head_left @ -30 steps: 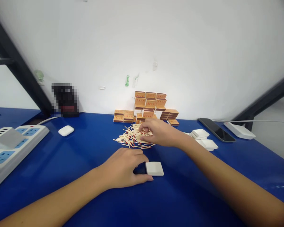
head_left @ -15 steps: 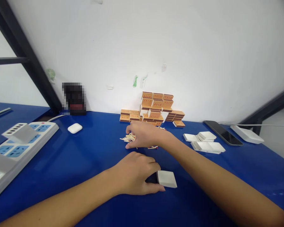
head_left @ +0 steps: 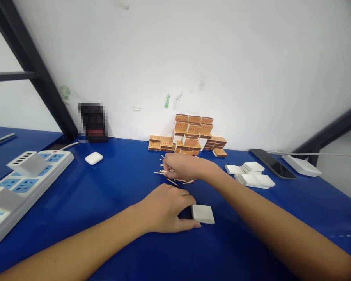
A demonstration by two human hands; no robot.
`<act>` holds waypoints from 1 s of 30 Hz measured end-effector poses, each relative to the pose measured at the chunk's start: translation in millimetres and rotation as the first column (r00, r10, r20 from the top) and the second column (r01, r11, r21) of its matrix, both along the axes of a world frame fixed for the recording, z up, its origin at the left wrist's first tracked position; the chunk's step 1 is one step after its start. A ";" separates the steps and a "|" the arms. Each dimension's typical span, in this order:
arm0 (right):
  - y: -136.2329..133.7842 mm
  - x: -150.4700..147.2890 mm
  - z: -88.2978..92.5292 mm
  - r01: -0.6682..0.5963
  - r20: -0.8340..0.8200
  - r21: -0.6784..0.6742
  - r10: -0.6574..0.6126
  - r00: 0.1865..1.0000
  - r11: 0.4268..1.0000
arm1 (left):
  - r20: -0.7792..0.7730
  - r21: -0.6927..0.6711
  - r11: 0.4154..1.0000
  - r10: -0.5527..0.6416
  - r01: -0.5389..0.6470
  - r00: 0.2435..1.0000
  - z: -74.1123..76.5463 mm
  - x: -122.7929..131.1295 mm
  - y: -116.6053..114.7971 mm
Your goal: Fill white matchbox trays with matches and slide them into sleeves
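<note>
Left hand (head_left: 166, 208) pinches the white tray (head_left: 204, 214); right hand (head_left: 185, 167), at 12 o'clock from it, closes on matches (head_left: 173, 181). Matches seem light and snap easily: pinch their middles.

White tray (head_left: 203, 214): small, shallow, rectangular, lying flat and slightly skewed at near centre, its left edge pinched by the left hand (head_left: 163, 208). Matches (head_left: 175, 180): loose pale sticks with red heads, in a messy heap just beyond the tray. Most are bunched under the closed right hand (head_left: 183, 167); a few stick out on the left and near sides.
</note>
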State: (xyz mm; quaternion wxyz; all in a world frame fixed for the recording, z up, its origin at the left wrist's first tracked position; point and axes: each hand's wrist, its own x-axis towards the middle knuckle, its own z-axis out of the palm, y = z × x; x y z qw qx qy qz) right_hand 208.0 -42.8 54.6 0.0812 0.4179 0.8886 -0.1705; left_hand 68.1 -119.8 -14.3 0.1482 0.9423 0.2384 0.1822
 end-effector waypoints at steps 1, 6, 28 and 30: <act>0.3 0.8 -0.7 -0.005 -0.005 0.009 0.005 1.000 1.000 | 0.003 -0.006 1.000 0.006 -0.006 1.000 0.0 -0.4 0.8; 4.5 15.1 2.6 0.024 -0.179 0.130 -0.001 0.984 0.991 | 0.008 -0.047 0.997 0.065 -0.065 0.998 3.1 -2.4 4.3; -60.4 93.2 -32.3 0.059 -0.623 -0.223 -0.188 0.759 0.973 | -0.035 -0.116 0.963 0.242 -0.245 0.970 9.5 -3.1 17.6; -62.7 94.6 -31.9 0.076 -0.567 -0.150 -0.149 0.810 0.986 | -0.031 -0.115 0.964 0.236 -0.238 0.971 8.4 -3.1 18.3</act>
